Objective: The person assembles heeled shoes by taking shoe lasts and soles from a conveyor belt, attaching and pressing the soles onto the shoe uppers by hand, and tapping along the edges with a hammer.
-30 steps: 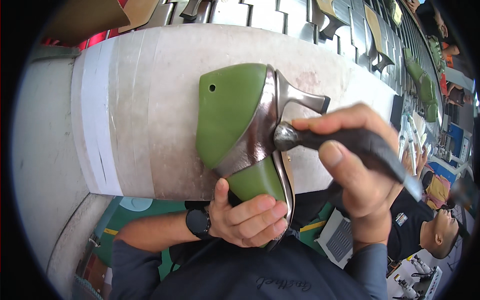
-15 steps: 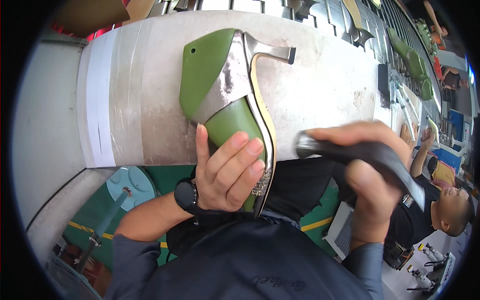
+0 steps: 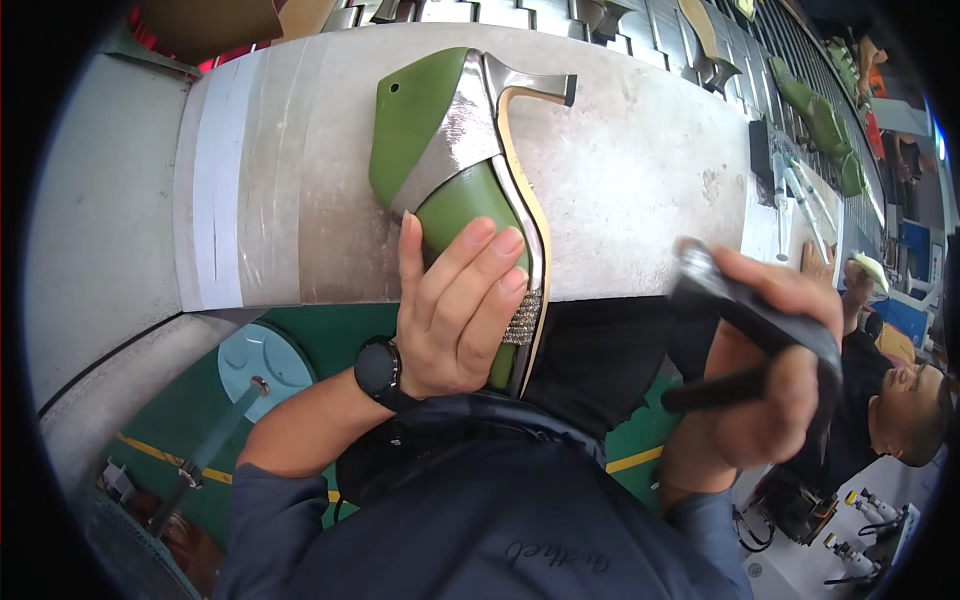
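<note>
Now our left hand (image 3: 455,310) clamps the green shoe (image 3: 455,170), heel toward one o'clock, toe toward six; our right hand (image 3: 765,375) grips a dark tool (image 3: 750,310).

Pretty worn grey workbench (image 3: 640,180) here, pale strip of tape (image 3: 215,190) down its left side. Behind it there's a rack (image 3: 560,15) of metal slats running across the top, with green shoe lasts (image 3: 815,115) sitting further along to the right. Floor (image 3: 290,400) is green with a yellow line (image 3: 150,450). Light is bright and even, no hard shadows.
</note>
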Available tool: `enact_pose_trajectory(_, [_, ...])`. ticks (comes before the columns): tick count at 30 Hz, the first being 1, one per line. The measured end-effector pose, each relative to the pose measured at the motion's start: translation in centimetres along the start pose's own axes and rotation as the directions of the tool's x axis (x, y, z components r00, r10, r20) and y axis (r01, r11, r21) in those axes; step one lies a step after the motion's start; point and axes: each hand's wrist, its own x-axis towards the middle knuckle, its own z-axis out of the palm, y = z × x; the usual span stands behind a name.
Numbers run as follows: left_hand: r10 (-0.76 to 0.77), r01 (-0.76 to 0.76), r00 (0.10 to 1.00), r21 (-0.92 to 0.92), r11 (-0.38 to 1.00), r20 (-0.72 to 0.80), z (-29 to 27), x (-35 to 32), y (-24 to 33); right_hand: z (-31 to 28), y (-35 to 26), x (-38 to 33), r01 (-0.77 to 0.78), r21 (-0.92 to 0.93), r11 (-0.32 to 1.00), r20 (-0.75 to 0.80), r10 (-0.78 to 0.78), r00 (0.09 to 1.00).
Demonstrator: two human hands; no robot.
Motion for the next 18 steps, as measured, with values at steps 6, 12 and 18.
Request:
enact_pose_trajectory(6, [0.077,-0.083,0.99,0.043,0.996,0.12,-1.0,0.5,-1.0,-1.1,4.0,2.8,0.254,-0.342,0.905,0.452,-0.078,0.889])
enact_pose_trajectory(12, [-0.502,0.45,0.865,-0.485,0.75,0.027,-6.3,4.4,-0.4,-3.8,5.7,5.4,0.605,-0.637,0.477,0.548,-0.272,0.791])
enact_pose_trajectory(18, [-0.555,0.411,0.761,-0.911,0.012,0.336,-8.4,5.4,-4.3,-2.1,7.4,3.3,-0.555,0.326,0.765,0.355,0.445,0.822])
